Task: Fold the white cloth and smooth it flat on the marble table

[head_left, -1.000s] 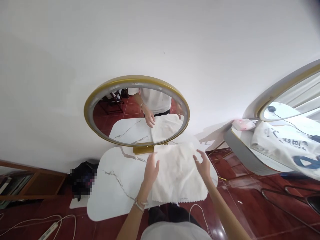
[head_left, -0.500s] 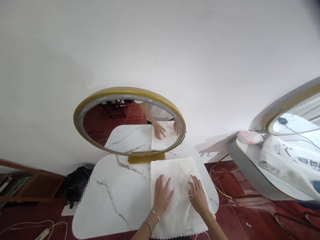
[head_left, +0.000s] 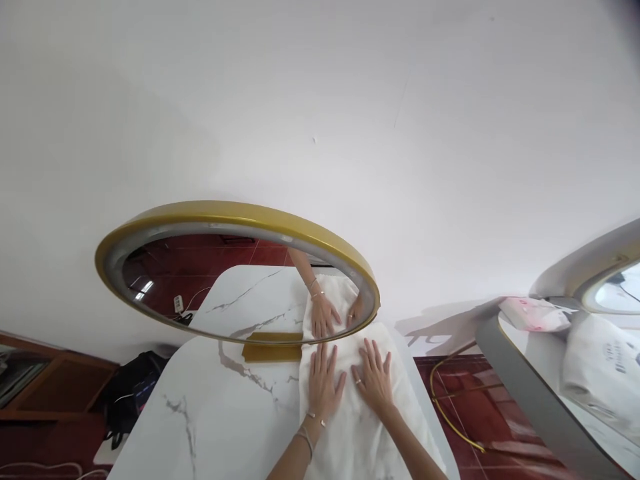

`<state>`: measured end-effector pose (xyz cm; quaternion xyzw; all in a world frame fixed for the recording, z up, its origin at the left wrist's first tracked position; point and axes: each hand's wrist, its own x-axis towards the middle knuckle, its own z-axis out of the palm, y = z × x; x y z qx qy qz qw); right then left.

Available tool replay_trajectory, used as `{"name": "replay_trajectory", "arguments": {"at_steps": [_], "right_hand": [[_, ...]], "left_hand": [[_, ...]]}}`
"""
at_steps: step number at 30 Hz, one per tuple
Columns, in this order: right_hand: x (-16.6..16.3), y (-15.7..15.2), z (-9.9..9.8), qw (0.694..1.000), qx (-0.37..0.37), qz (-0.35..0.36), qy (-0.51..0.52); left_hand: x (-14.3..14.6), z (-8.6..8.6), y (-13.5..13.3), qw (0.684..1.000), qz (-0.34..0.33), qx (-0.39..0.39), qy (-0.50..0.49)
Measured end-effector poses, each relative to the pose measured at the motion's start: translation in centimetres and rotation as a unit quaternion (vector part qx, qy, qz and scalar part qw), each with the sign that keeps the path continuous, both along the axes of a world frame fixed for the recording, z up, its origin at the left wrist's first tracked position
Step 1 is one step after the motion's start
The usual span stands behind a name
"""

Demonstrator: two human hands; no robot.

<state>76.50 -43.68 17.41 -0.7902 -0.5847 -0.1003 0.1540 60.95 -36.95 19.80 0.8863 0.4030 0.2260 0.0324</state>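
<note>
A white cloth [head_left: 350, 427] lies spread over the right part of a white, grey-veined marble-look table [head_left: 240, 427]. My left hand [head_left: 324, 383] rests flat near the cloth's far left, its fingers stretched forward and a bracelet at the wrist. Beside it, my right hand [head_left: 374, 381] presses on the cloth with fingers spread, a ring on one of them. Soft wrinkles run through the cloth around and below both hands. Just beyond the fingertips stands an oval gold-framed mirror [head_left: 240, 293], which reflects the hands and part of the cloth.
The mirror's gold base [head_left: 273, 350] sits on the table by the wall. At right, a second table [head_left: 530, 393] carries a pink-and-white tissue pack [head_left: 533, 313] and a printed white cloth bag [head_left: 600, 367]. A black bag [head_left: 133, 393] and a wooden cabinet [head_left: 55, 380] stand at left.
Both hands have slid forward over the cloth toward the mirror, and the right hand has come closer to the left. The cloth's far edge looks more rumpled. The camera view has shifted nearer.
</note>
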Motion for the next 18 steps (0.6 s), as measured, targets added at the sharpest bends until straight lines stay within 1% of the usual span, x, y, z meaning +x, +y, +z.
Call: {"name": "replay_trajectory", "arguments": {"at_steps": [2, 3, 7, 9, 11, 15, 18], "right_hand": [[0.7, 1.6, 0.3, 0.999, -0.013, 0.039, -0.005], [1.0, 2.4, 0.4, 0.999, -0.019, 0.047, -0.005], [2.4, 4.5, 0.6, 0.997, -0.054, 0.052, 0.003], [3.2, 5.0, 0.7, 0.997, -0.065, 0.052, 0.004], [4.2, 5.0, 0.6, 0.997, -0.068, 0.031, 0.0], [6.1, 3.8, 0.1, 0.996, -0.071, -0.046, -0.015], [6.5, 1.9, 0.0, 0.994, -0.071, -0.083, -0.022]], "left_hand": [[0.6, -0.3, 1.1, 1.0, 0.016, 0.008, 0.004], [0.9, -0.3, 1.4, 1.0, 0.026, 0.007, 0.005], [2.5, 0.1, 2.0, 0.997, 0.073, -0.023, 0.004], [3.6, 0.4, 2.4, 0.996, 0.077, -0.042, 0.006], [4.8, 0.7, 3.0, 0.997, 0.046, -0.062, 0.015], [7.3, 0.7, 4.5, 0.994, -0.056, -0.089, 0.043], [8.1, 0.4, 4.1, 0.991, -0.084, -0.089, 0.057]]}}
